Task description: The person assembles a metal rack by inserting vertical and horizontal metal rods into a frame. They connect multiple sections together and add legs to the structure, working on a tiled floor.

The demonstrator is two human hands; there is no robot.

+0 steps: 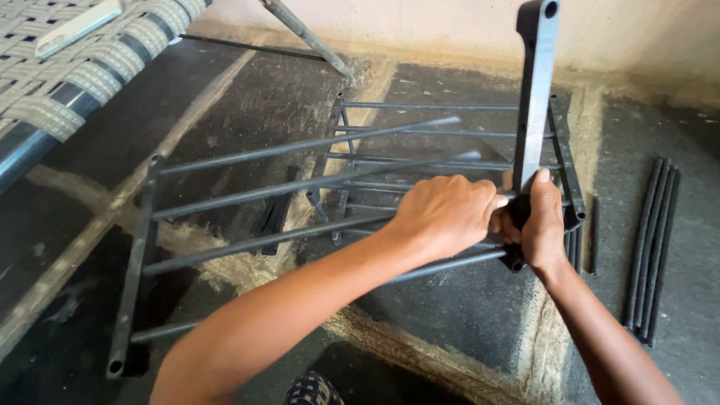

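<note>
Both hands clench at one joint: the left hand (444,214) grips a grey rod (315,229) beside the right hand (538,229), which grasps the upright black side bar (534,97), seemingly seating the rod, which needs careful alignment.

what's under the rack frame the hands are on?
A second shelf frame of grey rods lies flat on the dark floor beneath the held rods. Both hands, left hand and right hand, hide its near-right corner.
</note>
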